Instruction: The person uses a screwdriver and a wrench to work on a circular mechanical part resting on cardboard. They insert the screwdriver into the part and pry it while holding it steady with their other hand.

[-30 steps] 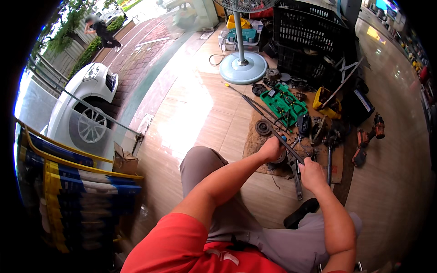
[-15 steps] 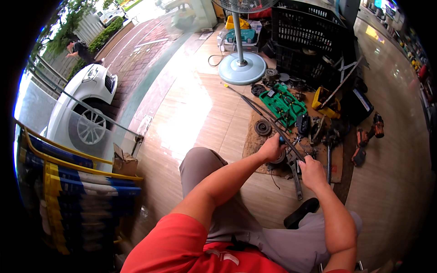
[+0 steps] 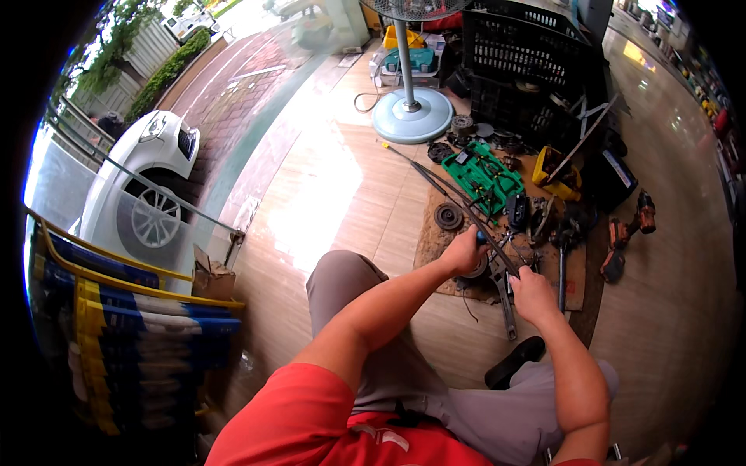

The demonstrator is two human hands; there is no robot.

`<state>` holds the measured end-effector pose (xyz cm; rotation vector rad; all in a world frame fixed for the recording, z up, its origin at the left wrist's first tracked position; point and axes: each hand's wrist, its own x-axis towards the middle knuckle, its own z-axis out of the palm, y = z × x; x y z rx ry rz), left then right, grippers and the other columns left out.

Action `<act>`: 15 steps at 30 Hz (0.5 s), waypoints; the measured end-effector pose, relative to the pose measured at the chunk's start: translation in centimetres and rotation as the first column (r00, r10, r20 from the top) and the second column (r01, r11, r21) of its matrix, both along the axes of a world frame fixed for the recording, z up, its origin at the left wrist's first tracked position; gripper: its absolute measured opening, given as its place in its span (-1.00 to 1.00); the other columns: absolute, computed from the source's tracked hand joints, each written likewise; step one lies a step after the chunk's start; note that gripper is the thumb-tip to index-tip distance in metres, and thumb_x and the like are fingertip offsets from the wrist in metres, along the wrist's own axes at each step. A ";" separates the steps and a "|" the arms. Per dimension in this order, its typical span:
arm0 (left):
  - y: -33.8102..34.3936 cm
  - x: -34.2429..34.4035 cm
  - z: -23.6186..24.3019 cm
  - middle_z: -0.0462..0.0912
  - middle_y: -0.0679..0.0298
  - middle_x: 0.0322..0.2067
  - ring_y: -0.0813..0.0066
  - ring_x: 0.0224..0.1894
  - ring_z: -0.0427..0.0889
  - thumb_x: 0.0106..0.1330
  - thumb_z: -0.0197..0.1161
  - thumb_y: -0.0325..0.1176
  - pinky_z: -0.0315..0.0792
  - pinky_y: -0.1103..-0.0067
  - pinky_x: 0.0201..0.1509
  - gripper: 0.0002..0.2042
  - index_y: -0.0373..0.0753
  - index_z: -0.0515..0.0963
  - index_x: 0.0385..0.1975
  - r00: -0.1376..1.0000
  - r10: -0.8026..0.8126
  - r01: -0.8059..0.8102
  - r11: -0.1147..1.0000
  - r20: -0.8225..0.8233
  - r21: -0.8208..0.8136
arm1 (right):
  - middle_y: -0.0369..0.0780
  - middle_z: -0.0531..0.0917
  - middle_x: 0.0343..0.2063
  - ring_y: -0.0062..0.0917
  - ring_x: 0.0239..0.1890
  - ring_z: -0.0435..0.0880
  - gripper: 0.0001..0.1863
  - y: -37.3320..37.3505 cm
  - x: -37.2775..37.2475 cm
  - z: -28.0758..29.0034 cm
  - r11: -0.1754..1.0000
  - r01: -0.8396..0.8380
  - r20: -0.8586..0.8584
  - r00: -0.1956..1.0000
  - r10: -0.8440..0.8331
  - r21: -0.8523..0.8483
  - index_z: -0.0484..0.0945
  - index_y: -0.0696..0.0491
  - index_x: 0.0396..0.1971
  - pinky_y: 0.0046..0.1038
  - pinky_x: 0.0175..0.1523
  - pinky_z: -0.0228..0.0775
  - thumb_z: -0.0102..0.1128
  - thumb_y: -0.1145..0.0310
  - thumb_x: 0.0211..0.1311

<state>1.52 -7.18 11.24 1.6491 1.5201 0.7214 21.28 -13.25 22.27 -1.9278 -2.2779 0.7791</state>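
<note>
both hands on a metal part over the cardboard mat

the left hand (image 3: 464, 250) sits right of centre in the frame, fingers curled closed around a small tool with a blue handle (image 3: 482, 237), pressed against a round metal part (image 3: 475, 269) lying on the cardboard mat (image 3: 429, 245). the right hand (image 3: 532, 293) is just beside it, lower and to the right, closed over the long dark metal rods (image 3: 454, 194) that run from the hands diagonally up toward the fan base; exactly what its fingers pinch is too small to tell. a flat metal bar (image 3: 507, 307) lies on the mat just below the two hands, pointing down the frame.

on the mat near the left hand lies a dark round pulley (image 3: 448, 216). above it, an open green tool case (image 3: 486, 172) with sockets, and to its right a yellow box (image 3: 553, 167). a pale blue round fan base (image 3: 412, 116) with its pole stands in the upper centre of the frame, with a large black plastic crate (image 3: 528, 62) to its right. an orange and black power drill (image 3: 631, 225) lies on the floor at the right edge. a black sandal (image 3: 514, 363) rests beside the person's knee, lower right of centre.

at the left, beyond a glass pane, a white car (image 3: 144, 186) is parked, and a small cardboard box (image 3: 211, 276) stands on the wooden floor (image 3: 326, 194) near it.
</note>
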 end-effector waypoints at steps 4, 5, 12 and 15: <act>0.3 -0.5 -1.8 0.61 -0.20 -0.20 -0.26 -0.05 0.55 0.25 0.29 -0.35 0.46 0.13 -0.03 -0.68 -0.32 0.38 -0.09 0.999 -0.038 0.039 0.995 -0.011 0.094 | 0.06 0.68 -0.36 0.03 -0.20 0.65 -0.70 0.0 0.0 -0.2 0.999 -0.034 0.038 0.999 0.034 -0.015 0.47 0.16 -0.27 -0.02 -0.08 0.46 0.04 0.18 0.41; 0.3 -0.5 -2.1 0.61 -0.19 -0.20 -0.26 -0.05 0.55 0.25 0.28 -0.36 0.46 0.14 -0.03 -0.69 -0.32 0.39 -0.09 0.998 -0.054 0.055 0.990 -0.012 0.127 | 0.06 0.68 -0.36 0.03 -0.20 0.65 -0.70 -0.1 0.0 -0.3 0.999 -0.033 0.045 0.998 0.034 -0.021 0.47 0.16 -0.27 -0.02 -0.08 0.46 0.04 0.18 0.41; -0.1 -0.1 -0.8 0.62 -0.20 -0.18 -0.26 -0.04 0.56 0.27 0.31 -0.30 0.47 0.13 -0.03 -0.63 -0.27 0.38 -0.01 0.999 -0.012 0.009 0.997 0.035 0.076 | 0.08 0.67 -0.36 0.05 -0.21 0.64 -0.69 -0.3 0.0 -0.4 0.998 0.016 -0.058 0.998 -0.012 0.069 0.47 0.18 -0.27 -0.01 -0.09 0.44 0.03 0.18 0.41; -0.2 0.1 0.2 0.62 -0.22 -0.18 -0.26 -0.04 0.56 0.29 0.32 -0.25 0.46 0.13 -0.02 -0.60 -0.27 0.36 0.01 0.999 -0.004 0.002 0.999 0.053 0.040 | 0.09 0.66 -0.36 0.08 -0.22 0.63 -0.68 -0.1 0.4 -0.8 0.994 0.025 -0.095 0.995 -0.014 0.111 0.46 0.19 -0.28 0.01 -0.10 0.42 0.03 0.18 0.41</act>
